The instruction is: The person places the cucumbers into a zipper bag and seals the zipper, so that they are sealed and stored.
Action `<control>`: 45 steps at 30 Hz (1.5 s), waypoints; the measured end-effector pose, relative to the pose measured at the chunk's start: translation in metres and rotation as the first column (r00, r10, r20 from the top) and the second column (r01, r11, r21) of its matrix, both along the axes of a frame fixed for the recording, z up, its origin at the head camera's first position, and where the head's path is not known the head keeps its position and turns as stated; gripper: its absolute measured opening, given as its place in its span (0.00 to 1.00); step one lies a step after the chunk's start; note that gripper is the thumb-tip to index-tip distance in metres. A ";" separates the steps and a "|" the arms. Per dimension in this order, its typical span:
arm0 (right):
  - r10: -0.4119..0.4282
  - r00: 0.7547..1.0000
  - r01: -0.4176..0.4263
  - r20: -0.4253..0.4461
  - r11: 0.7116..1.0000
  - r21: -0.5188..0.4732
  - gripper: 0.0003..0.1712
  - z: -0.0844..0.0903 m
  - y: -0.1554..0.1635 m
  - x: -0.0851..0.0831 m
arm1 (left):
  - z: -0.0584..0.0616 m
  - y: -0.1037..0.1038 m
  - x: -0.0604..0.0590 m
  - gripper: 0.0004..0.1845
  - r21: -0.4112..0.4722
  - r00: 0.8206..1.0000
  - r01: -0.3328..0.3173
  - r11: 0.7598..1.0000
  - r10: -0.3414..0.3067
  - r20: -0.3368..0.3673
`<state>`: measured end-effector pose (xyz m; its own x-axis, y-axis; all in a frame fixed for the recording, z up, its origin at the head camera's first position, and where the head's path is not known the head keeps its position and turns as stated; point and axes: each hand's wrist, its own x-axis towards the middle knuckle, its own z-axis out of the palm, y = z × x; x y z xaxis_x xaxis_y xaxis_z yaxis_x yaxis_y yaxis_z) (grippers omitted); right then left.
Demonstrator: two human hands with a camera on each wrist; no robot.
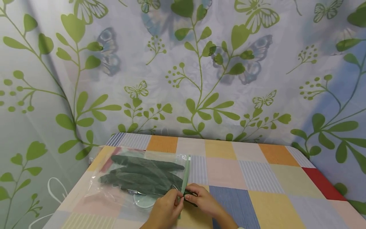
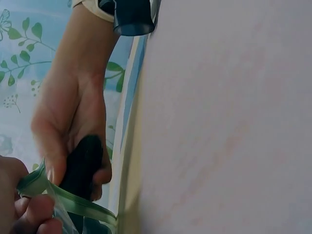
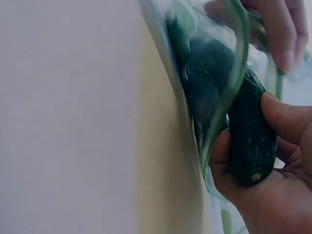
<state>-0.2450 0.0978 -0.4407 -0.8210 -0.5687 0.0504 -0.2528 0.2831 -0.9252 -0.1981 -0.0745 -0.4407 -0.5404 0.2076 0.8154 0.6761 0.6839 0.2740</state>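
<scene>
1. A curtain (image 1: 183, 70) printed with green leaves and butterflies hung behind the table (image 1: 257, 178), which wore a checked cloth of orange, yellow, pink, blue and red squares.
2. A clear zip bag (image 1: 137, 175) lay flat on the left part of the table, its green sealing strip (image 1: 186, 173) facing right, towards the middle of the table. Several dark green cucumbers lay inside it, their long axes running left to right, roughly across the table.
3. The left hand (image 1: 166, 210) was at the near end of the bag's mouth, its fingers curled and pinching the green strip, which the left wrist view showed lifted in a loop (image 2: 58, 195).
4. The right hand (image 1: 204, 202) was just right of the left one, the two almost touching. Its thumb and fingers were wrapped around one cucumber (image 3: 251, 136).
5. That cucumber sat at the bag's opening, at the near edge of the table. Its stem end rested against the right palm, and its far end pointed left, past the green strip and into the bag. Its long axis lay roughly in line with the cucumbers already inside.
</scene>
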 end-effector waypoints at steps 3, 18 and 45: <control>0.011 1.000 -0.011 -0.009 1.000 -0.009 0.12 -0.001 -0.008 -0.002 | 0.000 0.000 -0.001 0.14 -0.001 1.000 0.005 1.000 -0.005 -0.013; -0.036 0.998 0.041 -0.049 0.992 0.118 0.18 -0.001 -0.006 0.002 | -0.006 0.001 0.002 0.13 0.051 0.995 -0.034 0.998 0.029 0.100; 0.118 0.993 -0.111 -0.014 0.966 0.234 0.06 0.008 0.034 -0.008 | -0.011 -0.001 -0.002 0.12 0.023 0.986 0.002 1.000 -0.006 0.167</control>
